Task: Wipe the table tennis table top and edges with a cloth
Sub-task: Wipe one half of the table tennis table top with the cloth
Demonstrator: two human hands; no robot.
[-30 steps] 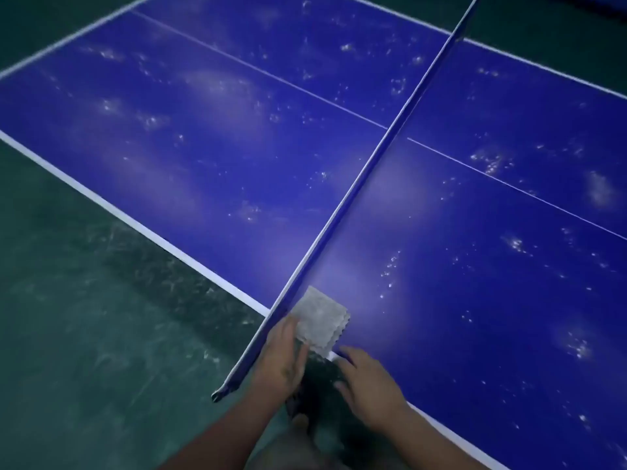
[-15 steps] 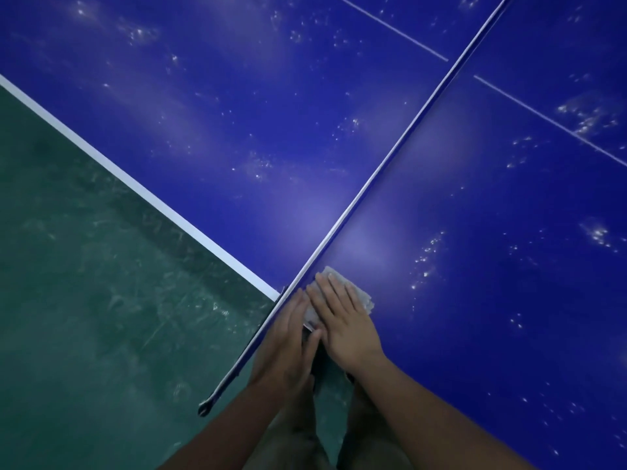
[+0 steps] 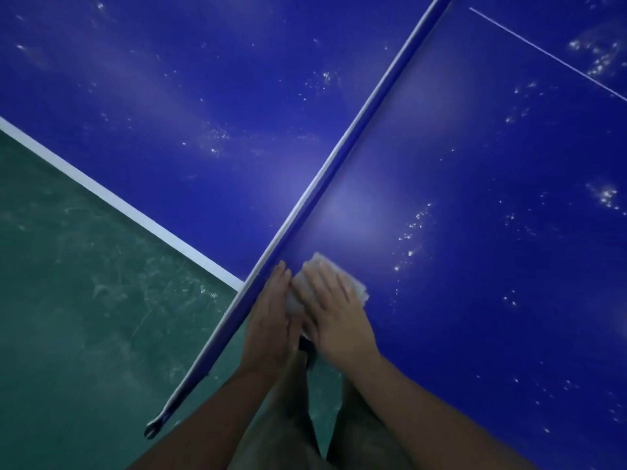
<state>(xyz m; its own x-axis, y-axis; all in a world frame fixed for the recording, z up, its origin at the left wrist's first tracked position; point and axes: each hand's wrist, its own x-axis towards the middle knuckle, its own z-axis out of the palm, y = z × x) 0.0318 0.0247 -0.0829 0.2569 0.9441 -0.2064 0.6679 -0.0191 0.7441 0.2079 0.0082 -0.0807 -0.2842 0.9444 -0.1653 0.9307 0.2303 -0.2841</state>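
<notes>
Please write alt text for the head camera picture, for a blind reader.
The right hand presses a pale cloth flat on the blue table tennis table, beside the net; the left hand lies alongside. White specks dot the top; green floor shows left.

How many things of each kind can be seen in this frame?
Hands: 2, the left hand and the right hand
Cloths: 1, the cloth under the right hand
Tables: 1, the blue table tennis table
Nets: 1, the net
Total: 5
</notes>
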